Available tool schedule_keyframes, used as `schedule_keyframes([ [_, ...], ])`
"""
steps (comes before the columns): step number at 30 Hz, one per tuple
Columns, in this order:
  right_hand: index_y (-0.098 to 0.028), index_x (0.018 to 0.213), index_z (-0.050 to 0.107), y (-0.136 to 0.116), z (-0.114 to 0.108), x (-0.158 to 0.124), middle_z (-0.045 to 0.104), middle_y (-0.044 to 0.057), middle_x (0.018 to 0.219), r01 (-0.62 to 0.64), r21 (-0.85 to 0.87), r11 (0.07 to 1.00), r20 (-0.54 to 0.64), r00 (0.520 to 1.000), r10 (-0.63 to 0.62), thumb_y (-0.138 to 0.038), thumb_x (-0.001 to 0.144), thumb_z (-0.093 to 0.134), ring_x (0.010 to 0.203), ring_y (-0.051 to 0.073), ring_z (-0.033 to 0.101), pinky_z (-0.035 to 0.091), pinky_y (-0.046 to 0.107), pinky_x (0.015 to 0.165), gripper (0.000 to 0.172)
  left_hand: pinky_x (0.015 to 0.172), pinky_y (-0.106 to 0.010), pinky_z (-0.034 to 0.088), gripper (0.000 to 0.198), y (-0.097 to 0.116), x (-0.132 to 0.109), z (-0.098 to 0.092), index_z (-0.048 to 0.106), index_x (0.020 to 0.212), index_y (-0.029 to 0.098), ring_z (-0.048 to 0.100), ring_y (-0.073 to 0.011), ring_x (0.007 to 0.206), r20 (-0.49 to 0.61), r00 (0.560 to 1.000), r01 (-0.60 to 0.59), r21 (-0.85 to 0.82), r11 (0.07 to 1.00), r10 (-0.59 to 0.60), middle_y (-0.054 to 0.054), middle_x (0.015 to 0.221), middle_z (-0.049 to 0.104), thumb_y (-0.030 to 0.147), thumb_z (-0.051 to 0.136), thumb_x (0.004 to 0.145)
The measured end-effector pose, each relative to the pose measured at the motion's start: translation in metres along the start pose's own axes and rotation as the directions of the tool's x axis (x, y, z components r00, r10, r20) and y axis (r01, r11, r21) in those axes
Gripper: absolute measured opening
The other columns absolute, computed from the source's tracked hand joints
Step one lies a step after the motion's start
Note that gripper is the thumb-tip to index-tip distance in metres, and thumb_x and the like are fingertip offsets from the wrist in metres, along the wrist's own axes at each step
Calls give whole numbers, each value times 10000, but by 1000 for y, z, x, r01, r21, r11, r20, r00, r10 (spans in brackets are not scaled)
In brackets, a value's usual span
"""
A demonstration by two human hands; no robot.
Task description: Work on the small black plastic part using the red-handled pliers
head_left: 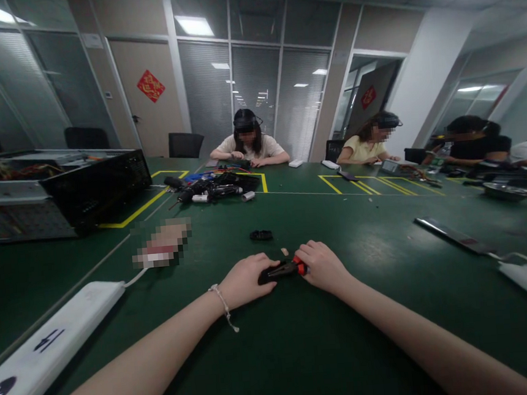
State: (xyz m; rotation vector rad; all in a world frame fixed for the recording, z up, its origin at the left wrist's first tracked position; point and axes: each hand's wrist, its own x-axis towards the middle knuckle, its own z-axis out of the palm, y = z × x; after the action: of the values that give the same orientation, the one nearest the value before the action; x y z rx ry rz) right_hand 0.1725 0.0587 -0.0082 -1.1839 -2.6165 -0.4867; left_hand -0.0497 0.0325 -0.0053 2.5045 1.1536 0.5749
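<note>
Low over the green table, my left hand [250,278] pinches a small black part [265,275] between thumb and fingers; its exact kind is too small to tell. Closed around the red handles of a pair of pliers [281,270] is my right hand [320,266]. The jaws point left and lie at the black part. Just beyond my hands rests another small black piece [261,235], apart from both of them. A tiny pale scrap [285,251] lies between that piece and the pliers.
At left stands an open black computer case [101,187]. A white power bank [50,351] with a cable lies nearer. A heap of cables and tools [216,186] sits ahead. To the right are a phone [451,236] and a metal bowl [507,191]. Several people work across the table.
</note>
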Motion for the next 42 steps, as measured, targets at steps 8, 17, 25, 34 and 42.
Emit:
schedule_keyframes([
  [8, -160, 802, 557, 2, 2, 1, 564, 48, 814, -4, 2, 1000, 16, 1000, 4, -176, 686, 513, 757, 164, 444, 307, 267, 667, 125, 767, -294, 417, 421, 2, -1, -2, 473, 1159, 254, 525, -179, 886, 9, 1000, 11, 8, 1000, -11, -18, 1025, 529, 308, 563, 752],
  [17, -155, 809, 556, 1, -2, 1, 562, 51, 816, -11, 19, 1000, 35, 999, 11, -189, 696, 507, 743, 161, 439, 307, 265, 655, 128, 766, -287, 418, 415, 1, 0, -1, 462, 1170, 256, 529, -169, 871, 9, 1000, 5, 7, 1000, -5, -18, 1025, 525, 316, 544, 768],
  [25, -152, 821, 560, 1, -1, 2, 561, 60, 823, -12, 6, 1000, 48, 999, 12, -188, 688, 519, 746, 163, 440, 307, 270, 667, 144, 785, -296, 410, 422, 1, 0, -1, 466, 1170, 253, 527, -177, 887, 9, 1000, 9, 24, 1000, -10, -25, 1031, 525, 304, 550, 760],
  [34, -150, 808, 561, 1, -1, 2, 562, 59, 819, -14, 29, 999, 39, 999, 13, -182, 685, 513, 748, 169, 437, 309, 271, 661, 135, 773, -294, 417, 423, 2, -1, -1, 463, 1173, 256, 528, -173, 874, 10, 1000, 8, 17, 1000, -8, -22, 1022, 526, 301, 552, 762],
  [42, -153, 815, 559, 0, -2, 1, 560, 58, 818, -13, 30, 999, 35, 999, 12, -187, 686, 516, 750, 168, 434, 306, 269, 662, 140, 750, -294, 422, 423, 2, 0, -2, 459, 1177, 261, 526, -175, 866, 20, 1000, 15, 13, 1000, -15, -20, 1022, 527, 317, 546, 767],
])
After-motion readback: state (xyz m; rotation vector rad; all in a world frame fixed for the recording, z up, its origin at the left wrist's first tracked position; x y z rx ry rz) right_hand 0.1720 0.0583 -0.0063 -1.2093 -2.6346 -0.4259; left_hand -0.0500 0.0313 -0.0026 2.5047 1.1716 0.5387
